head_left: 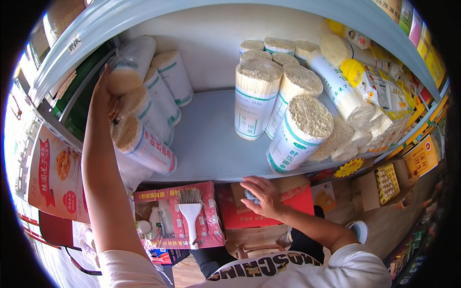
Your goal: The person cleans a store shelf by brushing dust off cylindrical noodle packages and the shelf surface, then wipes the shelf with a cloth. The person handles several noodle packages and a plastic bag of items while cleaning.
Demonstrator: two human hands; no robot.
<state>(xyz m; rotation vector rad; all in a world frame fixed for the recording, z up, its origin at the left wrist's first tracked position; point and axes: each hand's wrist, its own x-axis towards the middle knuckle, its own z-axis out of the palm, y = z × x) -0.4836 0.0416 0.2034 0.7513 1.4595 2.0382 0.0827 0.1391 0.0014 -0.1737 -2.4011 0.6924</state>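
Note:
My left hand (102,81) is raised at the far left of the shelf, edge-on, against a plastic-wrapped bundle of dried noodles (126,79) lying on top of others. Most of its fingers are hidden, so whether it grips the bundle cannot be made out. Below that, several paper-wrapped noodle bundles (144,149) lean in a row. Just in front of the shelf edge, my right hand (265,198) is closed around a small bluish-grey cloth-like wad (250,195). Nearest to it on the shelf is an upright noodle bundle (298,134).
More noodle bundles (257,98) stand on the grey shelf (206,129), with yellow packets (382,89) at the right. Below are a pink box (211,225) with a white brush (191,216) on it, a red box (297,199) and a carton of eggs (386,185). A blue-grey beam (230,12) crosses above.

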